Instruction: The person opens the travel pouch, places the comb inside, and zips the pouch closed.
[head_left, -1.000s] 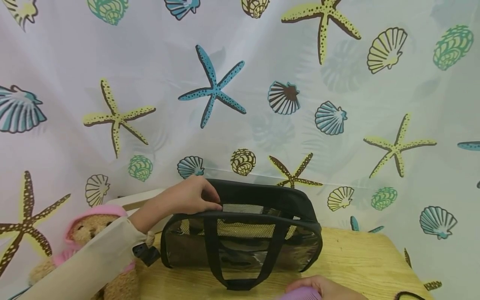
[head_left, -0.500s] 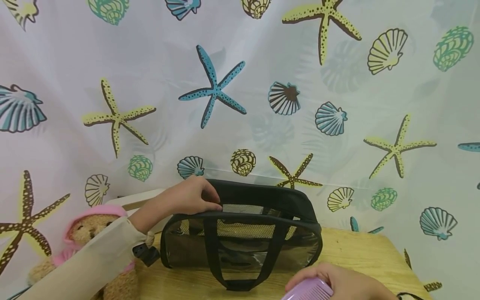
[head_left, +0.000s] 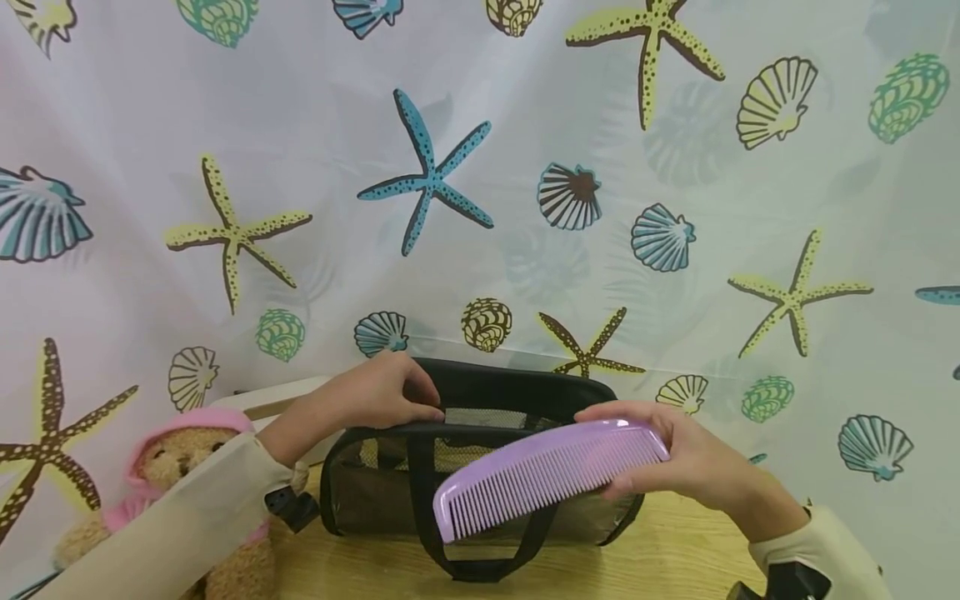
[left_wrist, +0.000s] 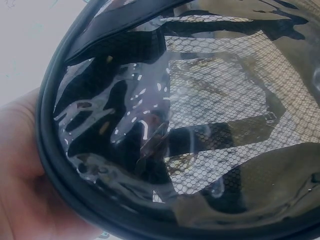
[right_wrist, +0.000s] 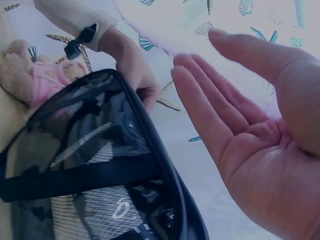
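A clear zip bag [head_left: 360, 500] with black trim, black handles and a mesh panel stands on the table with its top gaping. My left hand [head_left: 382, 392] pinches the front rim of its opening, left of the middle. In the left wrist view the clear end wall of the bag [left_wrist: 125, 107] fills most of the picture. My right hand [head_left: 701, 458] holds a lilac comb [head_left: 525, 471] by one end between thumb and fingers. The comb overlaps the bag's front in the head view, teeth downward, its free end pointing left.
A teddy bear [head_left: 243, 567] in pink clothes sits left of the bag, partly behind my left sleeve. A white box-like thing [head_left: 292, 392] lies behind my left forearm. The wooden table [head_left: 697, 542] meets a curtain [head_left: 480, 258] printed with shells and starfish.
My right hand has risen from the bottom edge with the comb, bringing it in front of the bag. The left hand has stayed at the rim.
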